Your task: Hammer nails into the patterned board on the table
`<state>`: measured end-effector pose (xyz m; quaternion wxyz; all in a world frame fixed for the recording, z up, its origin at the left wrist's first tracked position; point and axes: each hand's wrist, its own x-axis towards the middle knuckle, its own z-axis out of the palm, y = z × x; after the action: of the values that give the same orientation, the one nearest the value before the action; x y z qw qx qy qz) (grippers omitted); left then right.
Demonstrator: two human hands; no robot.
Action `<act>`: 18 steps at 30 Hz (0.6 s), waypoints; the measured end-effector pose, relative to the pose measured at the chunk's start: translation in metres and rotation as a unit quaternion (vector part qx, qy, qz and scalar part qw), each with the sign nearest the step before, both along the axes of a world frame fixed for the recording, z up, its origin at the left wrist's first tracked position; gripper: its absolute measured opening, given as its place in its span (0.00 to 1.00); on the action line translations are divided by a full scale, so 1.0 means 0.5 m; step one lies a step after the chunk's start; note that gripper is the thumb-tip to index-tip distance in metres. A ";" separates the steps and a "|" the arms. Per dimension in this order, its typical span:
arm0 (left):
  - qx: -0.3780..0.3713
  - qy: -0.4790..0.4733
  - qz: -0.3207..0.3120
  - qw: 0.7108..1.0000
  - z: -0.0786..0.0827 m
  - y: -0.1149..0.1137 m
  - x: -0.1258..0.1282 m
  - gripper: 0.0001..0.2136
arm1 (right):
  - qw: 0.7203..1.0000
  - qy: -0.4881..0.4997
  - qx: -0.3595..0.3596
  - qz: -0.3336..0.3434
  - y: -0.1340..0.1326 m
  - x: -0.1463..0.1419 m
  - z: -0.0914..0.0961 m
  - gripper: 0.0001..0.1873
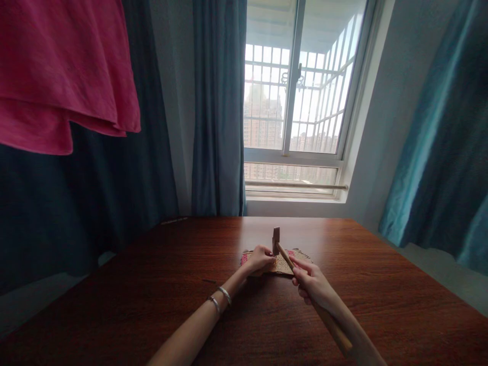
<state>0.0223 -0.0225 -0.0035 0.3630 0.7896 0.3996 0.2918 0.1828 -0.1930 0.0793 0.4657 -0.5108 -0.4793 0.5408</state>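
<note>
My right hand (311, 280) is wrapped around the wooden handle of a hammer (286, 255). Its dark metal head stands just beyond and above my left fingertips; the handle's end reaches back under my right forearm. My left hand (262, 259) rests at the left part of a flat tan piece (284, 266), with pink patches and many small dark dots. Thumb and fingers of that hand are pinched together under the hammer head. Whatever is between them is too small to make out.
The flat piece lies on a glossy brown wooden table (171, 305). A small, thin dark object (209, 280) lies left of my left wrist. Pink cloth (68, 76) hangs at upper left. Behind the table are blue curtains (219, 112) and a barred window (290, 112).
</note>
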 end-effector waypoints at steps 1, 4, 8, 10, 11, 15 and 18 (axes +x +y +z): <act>0.000 0.002 0.001 1.000 -0.002 0.002 0.000 0.13 | 1.000 -0.005 -0.001 0.003 0.000 0.000 -0.001 0.34; 0.004 -0.005 -0.005 1.000 -0.005 0.004 0.000 0.12 | 1.000 0.004 0.004 0.006 0.000 0.000 0.000 0.36; 0.007 -0.013 -0.013 1.000 -0.001 0.000 -0.001 0.12 | 1.000 0.018 0.006 -0.006 -0.002 -0.004 0.002 0.36; 0.002 -0.002 -0.004 1.000 0.004 -0.003 -0.002 0.11 | 1.000 0.008 -0.007 -0.006 -0.002 -0.003 0.000 0.36; -0.001 0.004 0.000 1.000 0.006 -0.004 -0.002 0.11 | 1.000 0.007 -0.012 -0.003 -0.002 -0.001 -0.002 0.36; -0.002 -0.008 -0.005 1.000 0.004 -0.003 -0.003 0.11 | 0.999 0.041 -0.001 0.000 -0.009 0.010 -0.002 0.36; -0.004 -0.021 -0.017 1.000 -0.002 0.001 -0.004 0.11 | 0.998 0.038 0.033 -0.037 -0.020 0.023 0.000 0.37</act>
<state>0.0204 -0.0219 -0.0044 0.3796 0.7883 0.3800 0.3003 0.1943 -0.2028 0.0794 0.5199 -0.4911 -0.4600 0.5262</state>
